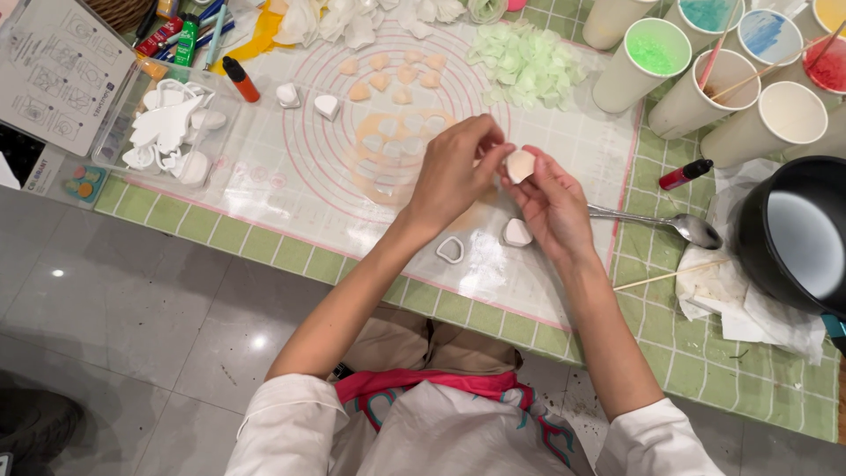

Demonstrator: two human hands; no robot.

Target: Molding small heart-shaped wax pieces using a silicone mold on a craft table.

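The pale petal piece stands upright, tip downward. Both the left hand and right hand pinch it, fingers curled

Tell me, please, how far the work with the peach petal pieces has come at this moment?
Done: a group of finished peach petals lies at the top of the mat, and the rolled sheet shows many cut-out holes. In hand: left hand and right hand together shape one petal piece. Left: some uncut sheet remains around the holes.
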